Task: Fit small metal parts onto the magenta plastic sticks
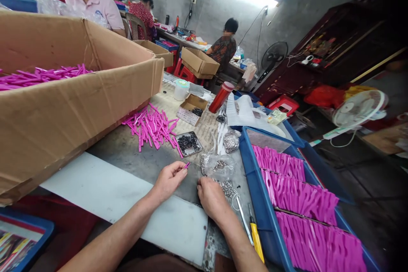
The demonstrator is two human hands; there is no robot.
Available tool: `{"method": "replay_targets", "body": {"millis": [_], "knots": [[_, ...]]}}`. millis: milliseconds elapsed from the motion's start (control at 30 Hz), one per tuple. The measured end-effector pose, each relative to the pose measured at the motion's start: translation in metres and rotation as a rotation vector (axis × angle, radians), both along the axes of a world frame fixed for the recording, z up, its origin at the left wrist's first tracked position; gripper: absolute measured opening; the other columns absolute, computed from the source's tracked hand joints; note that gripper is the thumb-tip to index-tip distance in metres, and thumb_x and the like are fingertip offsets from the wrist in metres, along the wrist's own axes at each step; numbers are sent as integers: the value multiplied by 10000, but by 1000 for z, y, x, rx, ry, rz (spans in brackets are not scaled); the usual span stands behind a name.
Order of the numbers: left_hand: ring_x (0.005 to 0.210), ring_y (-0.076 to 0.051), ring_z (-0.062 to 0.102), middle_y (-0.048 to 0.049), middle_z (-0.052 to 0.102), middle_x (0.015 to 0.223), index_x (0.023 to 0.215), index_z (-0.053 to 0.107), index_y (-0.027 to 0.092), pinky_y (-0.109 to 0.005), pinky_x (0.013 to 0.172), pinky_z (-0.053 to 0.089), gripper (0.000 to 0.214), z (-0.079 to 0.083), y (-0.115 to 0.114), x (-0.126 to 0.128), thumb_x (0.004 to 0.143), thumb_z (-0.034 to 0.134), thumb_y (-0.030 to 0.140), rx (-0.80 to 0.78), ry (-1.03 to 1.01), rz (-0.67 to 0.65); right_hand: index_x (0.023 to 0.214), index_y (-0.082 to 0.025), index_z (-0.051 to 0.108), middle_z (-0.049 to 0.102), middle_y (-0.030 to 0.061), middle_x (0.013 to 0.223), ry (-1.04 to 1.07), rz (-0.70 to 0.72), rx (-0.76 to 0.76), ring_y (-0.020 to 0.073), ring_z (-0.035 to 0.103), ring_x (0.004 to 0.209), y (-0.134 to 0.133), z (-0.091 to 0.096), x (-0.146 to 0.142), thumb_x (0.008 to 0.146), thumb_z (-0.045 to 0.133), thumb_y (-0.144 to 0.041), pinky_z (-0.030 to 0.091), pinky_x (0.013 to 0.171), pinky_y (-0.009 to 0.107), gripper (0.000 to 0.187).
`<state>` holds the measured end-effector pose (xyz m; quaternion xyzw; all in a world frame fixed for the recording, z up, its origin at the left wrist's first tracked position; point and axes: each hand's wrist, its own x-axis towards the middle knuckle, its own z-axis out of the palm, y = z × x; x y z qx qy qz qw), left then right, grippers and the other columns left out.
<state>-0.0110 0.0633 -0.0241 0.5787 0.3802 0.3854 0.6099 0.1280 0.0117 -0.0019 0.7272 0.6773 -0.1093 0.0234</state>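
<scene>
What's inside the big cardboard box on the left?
Loose pink strips lie in the box. Its near wall and the upper strips hide the bottom and anything deeper.

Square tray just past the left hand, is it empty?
The tray isn't empty: small black pieces cover most of its bottom.

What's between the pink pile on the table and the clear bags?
In the head view, a tray of black bits lies between the pink pile and the clear bags.
</scene>
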Motion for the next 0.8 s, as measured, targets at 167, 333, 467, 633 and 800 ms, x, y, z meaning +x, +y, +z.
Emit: {"method": "replay_targets", "body": {"millis": [167, 333, 467, 633, 800], "knots": [[385, -39, 326, 54, 354, 569, 751, 578, 133, -148, 331, 259, 184, 0, -2, 0, 741, 452, 268, 68, 43, 33, 748, -137, 575, 610, 95, 766, 47, -37, 33, 186, 558, 722, -1, 1, -2, 735, 394, -104, 340, 614, 236, 184], [415, -53, 398, 29, 406, 622, 818, 616, 132, -150, 338, 315, 210, 0, -6, 0, 737, 462, 249, 119, 94, 61, 630, -158, 531, 556, 37, 629, 310, -106, 194, 162, 513, 643, -6, -2, 1, 713, 397, -124, 325, 581, 233, 162], [427, -66, 431, 2, 497, 665, 964, 588, 131, -159, 354, 356, 282, 1, -9, 0, 739, 457, 240, 152, 138, 120, 601, -168, 486, 464, -20, 544, 751, -242, 309, 128, 433, 537, -10, -2, 0, 702, 423, -215, 306, 508, 223, 128], [427, -66, 431, 12, 477, 609, 963, 612, 140, -164, 388, 373, 280, 4, -12, 0, 751, 443, 210, 320, 172, 133, 621, -159, 495, 400, -56, 498, 1283, -405, 374, 84, 334, 447, -8, -6, -9, 647, 492, -272, 259, 429, 202, 117], [457, -70, 428, 8, 465, 607, 975, 617, 145, -160, 402, 366, 289, 10, -15, 0, 757, 428, 170, 428, 168, 89, 645, -150, 501, 403, -70, 465, 1599, -496, 409, 59, 306, 395, -6, -10, -19, 612, 550, -257, 218, 392, 191, 122]]}}
